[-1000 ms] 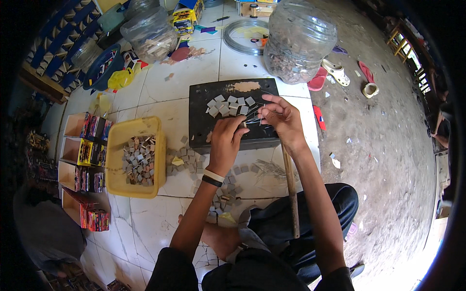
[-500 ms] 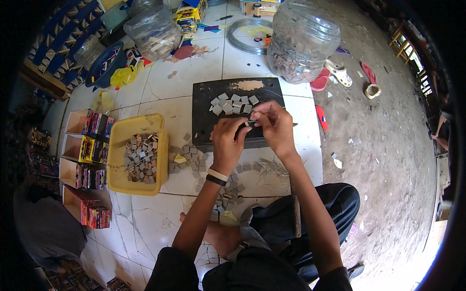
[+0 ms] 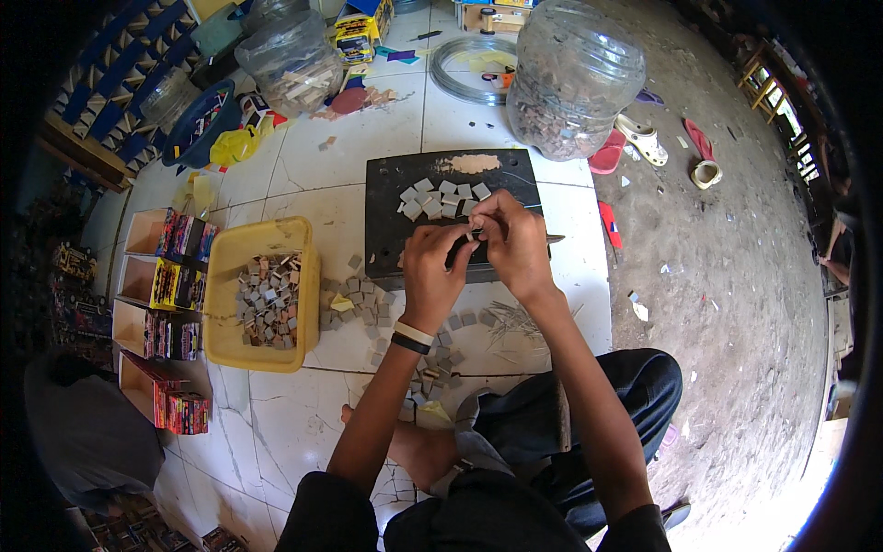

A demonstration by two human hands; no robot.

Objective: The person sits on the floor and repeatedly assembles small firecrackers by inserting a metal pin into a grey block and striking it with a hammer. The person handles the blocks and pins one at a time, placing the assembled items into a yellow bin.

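Note:
Over the near part of a black board [image 3: 395,170], my two hands meet fingertip to fingertip. My left hand [image 3: 432,271] is closed in a pinch on a small square piece [image 3: 475,235], pale at its edge. My right hand [image 3: 518,247] is closed at the same piece, and its fingers partly cover it. A thin pointed tip [image 3: 555,239] sticks out past the right hand; I cannot tell whether the hand holds it. Several small grey square tiles [image 3: 445,200] lie on the board just beyond my fingers, beside a patch of tan dust [image 3: 474,164].
A yellow tub [image 3: 306,317] of small pieces stands left, with small boxes [image 3: 175,336] beyond it. Loose grey tiles [image 3: 368,304] and thin wires [image 3: 515,317] lie on the white tiled floor. Clear plastic jars [image 3: 575,87] and a wire coil [image 3: 441,69] are at the back.
My right fingers have turned and shifted slightly at the small piece. The tip beyond my right hand looks lighter now. My left hand has hardly moved.

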